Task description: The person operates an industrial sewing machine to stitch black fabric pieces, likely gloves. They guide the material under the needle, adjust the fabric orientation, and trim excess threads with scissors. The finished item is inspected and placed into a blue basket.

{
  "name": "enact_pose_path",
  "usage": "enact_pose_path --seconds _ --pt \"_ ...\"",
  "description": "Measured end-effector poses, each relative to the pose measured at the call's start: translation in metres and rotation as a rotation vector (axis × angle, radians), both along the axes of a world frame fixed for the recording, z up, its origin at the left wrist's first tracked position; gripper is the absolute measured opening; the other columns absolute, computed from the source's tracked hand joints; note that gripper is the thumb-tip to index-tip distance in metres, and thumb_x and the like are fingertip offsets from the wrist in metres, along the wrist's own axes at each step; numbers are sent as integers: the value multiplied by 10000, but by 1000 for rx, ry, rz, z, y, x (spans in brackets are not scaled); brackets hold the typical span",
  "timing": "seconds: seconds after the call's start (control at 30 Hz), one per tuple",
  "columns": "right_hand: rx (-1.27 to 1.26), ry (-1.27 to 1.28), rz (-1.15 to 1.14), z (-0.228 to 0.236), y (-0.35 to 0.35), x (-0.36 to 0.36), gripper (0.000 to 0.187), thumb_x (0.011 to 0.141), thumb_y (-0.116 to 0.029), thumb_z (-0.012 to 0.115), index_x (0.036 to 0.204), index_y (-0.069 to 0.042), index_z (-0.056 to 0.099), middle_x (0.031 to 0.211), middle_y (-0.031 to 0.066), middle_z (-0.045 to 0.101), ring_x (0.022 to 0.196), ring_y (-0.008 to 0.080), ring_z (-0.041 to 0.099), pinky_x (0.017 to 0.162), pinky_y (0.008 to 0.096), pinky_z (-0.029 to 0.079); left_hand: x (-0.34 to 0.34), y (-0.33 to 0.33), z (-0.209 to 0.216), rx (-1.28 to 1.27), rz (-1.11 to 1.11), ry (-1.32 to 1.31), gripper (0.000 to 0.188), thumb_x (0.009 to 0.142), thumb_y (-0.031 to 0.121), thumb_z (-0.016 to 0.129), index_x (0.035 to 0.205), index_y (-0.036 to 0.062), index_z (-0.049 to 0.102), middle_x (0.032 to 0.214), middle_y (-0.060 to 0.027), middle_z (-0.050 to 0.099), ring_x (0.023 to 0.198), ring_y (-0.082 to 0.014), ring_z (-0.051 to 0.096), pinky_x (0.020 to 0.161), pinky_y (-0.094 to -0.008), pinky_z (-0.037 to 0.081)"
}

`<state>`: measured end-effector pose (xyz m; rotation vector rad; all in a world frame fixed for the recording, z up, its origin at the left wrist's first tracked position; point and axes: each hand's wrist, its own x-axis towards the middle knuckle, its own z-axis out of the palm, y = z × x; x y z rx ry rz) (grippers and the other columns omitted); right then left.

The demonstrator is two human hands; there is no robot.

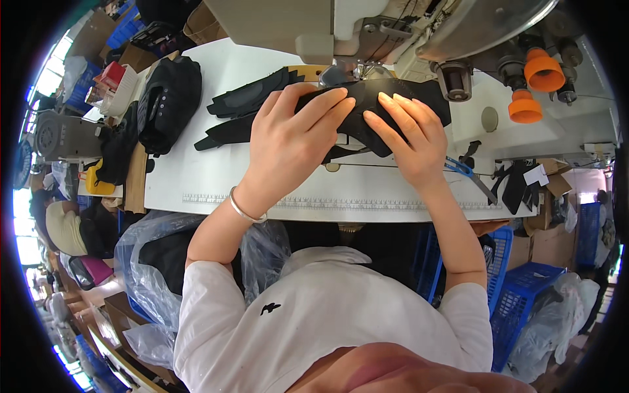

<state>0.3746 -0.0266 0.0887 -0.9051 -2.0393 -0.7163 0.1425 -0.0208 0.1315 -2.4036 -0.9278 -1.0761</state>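
A black, flat cut piece of material (368, 98), with curved edges and an opening in it, lies under the needle area of a sewing machine (360, 64). My left hand (291, 131) rests on its left part, fingers stretched forward and the tips pressing down; the thumb is mostly hidden. On the right part lies my right hand (414, 134), its fingers extended and slightly apart. More black cut pieces (252, 98) overlap on the white table left of my left hand. Blue-handled thread snips (460, 166) lie just right of my right wrist.
The white table (262, 208) carries a printed ruler along its front edge. A black shoe upper (169, 101) stands at the left. Orange thread-holder cones (543, 70) project at the upper right. Black scraps (517, 187) lie at the right end; blue crates (524, 295) stand below.
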Motion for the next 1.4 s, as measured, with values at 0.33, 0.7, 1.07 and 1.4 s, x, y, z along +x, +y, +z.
enact_pose_path --seconds 0.33,0.7,1.07,1.4 --pt "-11 -13 11 2 0 2 350 830 -159 647 1157 -204 761 1241 33 699 1106 211 658 952 375 534 3 1 2 19 24 19 381 679 39 742 1057 80 757 1111 11 711 950 -213 636 782 -348 534" --pt "-14 13 21 10 7 1 340 796 -159 661 1114 -202 773 1201 19 714 1076 208 667 912 360 542 2 7 14 -15 24 62 340 708 56 748 1047 86 744 1089 16 714 927 -209 642 792 -342 541" --pt "50 13 -1 6 9 -2 333 799 -165 655 1104 -213 781 1195 17 717 1045 200 671 881 346 537 1 8 10 -18 14 26 336 727 57 740 1060 98 750 1099 18 717 937 -208 644 807 -342 551" --pt "45 -11 14 6 13 4 344 772 -182 671 1093 -220 790 1196 9 720 1024 188 676 827 318 519 2 12 0 13 -35 -43 342 725 37 746 1064 79 748 1084 6 713 910 -207 646 767 -330 562"
